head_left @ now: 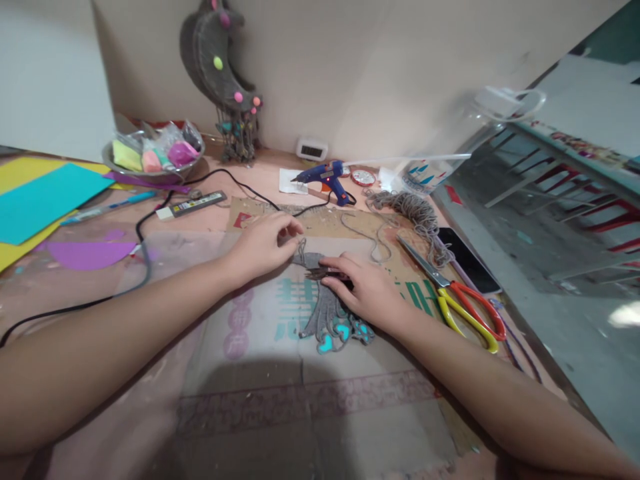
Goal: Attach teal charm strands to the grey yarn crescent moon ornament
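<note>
My left hand (267,245) is closed in a pinch at the top of a grey craft piece, on a small loop of grey cord (302,252). My right hand (373,290) grips small dark pliers (327,272), whose short jaws lie across the neck of the piece; whether they bite on it I cannot tell. Below the pliers, the grey craft piece (323,310) spreads into a bundle of strands with bright turquoise shapes at their ends. It lies on a translucent printed sheet (260,373). My right palm hides the pliers' handles.
Orange-and-yellow scissors (450,293), a phone (467,260) and a heap of grey yarn (410,213) lie to the right. Behind are a blue glue gun (325,177), a small digital clock (313,149) and a bowl (150,175). A black cable (145,230) crosses the left.
</note>
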A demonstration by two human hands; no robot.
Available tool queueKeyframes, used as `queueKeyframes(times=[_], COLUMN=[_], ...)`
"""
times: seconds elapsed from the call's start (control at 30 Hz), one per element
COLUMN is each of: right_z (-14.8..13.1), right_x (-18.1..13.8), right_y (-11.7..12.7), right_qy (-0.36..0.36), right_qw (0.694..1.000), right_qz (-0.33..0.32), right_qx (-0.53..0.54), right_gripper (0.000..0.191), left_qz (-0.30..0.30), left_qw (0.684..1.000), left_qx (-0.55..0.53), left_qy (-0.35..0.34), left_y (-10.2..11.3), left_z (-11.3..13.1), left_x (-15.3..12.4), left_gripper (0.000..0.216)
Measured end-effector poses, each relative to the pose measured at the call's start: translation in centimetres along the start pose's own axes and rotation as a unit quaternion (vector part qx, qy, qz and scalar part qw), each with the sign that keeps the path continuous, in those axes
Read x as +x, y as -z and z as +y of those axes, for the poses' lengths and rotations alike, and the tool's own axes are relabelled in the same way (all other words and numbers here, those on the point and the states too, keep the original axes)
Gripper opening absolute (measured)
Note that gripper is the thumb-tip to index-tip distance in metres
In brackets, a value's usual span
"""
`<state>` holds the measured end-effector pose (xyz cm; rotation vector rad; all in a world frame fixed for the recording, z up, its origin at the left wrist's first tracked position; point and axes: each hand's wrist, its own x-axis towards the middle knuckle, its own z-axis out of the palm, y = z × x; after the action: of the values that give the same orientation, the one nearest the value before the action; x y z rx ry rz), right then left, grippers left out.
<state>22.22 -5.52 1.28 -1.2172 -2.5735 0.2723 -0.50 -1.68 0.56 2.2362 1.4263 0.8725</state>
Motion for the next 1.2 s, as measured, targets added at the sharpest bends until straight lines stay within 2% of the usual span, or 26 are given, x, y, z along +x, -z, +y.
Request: queueKeyframes(times=[0.1, 0.2, 0.27, 0.37, 0.47, 0.53, 0.6, 0.7, 0.93, 1.2], right_z=[0.6, 2.0, 3.1, 3.9, 3.0, 1.8, 0.8, 0.0, -0.6, -1.0], right_x=[0.2, 0.6, 0.8, 1.1, 1.2, 1.3, 1.5, 1.6, 1.4, 1.2], right_y=[0.0, 0.2, 0.2, 0.4, 0.8, 1.0, 1.0, 0.7, 0.5, 0.1], right_qy=[-0.024, -0.050, -0.061, -0.065, -0.052, -0.065, -0.098, -0.132, -0.179, -0.149], right_qw=[0.998, 0.992, 0.989, 0.989, 0.987, 0.980, 0.962, 0.929, 0.926, 0.943], right_qz=[0.042, 0.108, 0.130, 0.132, 0.143, 0.129, 0.086, 0.031, 0.030, 0.068], right_qx=[0.032, 0.032, 0.025, 0.023, 0.057, 0.136, 0.242, 0.345, 0.331, 0.291], right_gripper=[0.027, 0.028, 0.033, 0.037, 0.033, 0.029, 0.029, 0.026, 0.017, 0.018], left_qz=[-0.045, -0.109, -0.132, -0.141, -0.147, -0.151, -0.146, -0.146, -0.198, -0.202], left_qw=[0.997, 0.989, 0.985, 0.985, 0.989, 0.983, 0.970, 0.950, 0.951, 0.951], left_qx=[0.054, 0.100, 0.111, 0.096, 0.005, -0.087, -0.172, -0.254, -0.230, -0.220], left_qy=[0.014, -0.015, -0.029, -0.035, 0.003, 0.053, 0.092, 0.112, 0.065, 0.075], left_y=[0.7, 1.3, 1.5, 1.6, 1.3, 1.0, 0.7, 0.3, 0.2, -0.2], left_z=[0.6, 0.9, 1.1, 1.1, 1.3, 1.6, 2.0, 2.5, 2.9, 2.6], left_x=[-0.2, -0.4, -0.5, -0.4, -0.3, -0.4, -0.6, -0.9, -1.2, -1.1], left_gripper=[0.019, 0.020, 0.022, 0.020, 0.015, 0.015, 0.016, 0.016, 0.025, 0.025])
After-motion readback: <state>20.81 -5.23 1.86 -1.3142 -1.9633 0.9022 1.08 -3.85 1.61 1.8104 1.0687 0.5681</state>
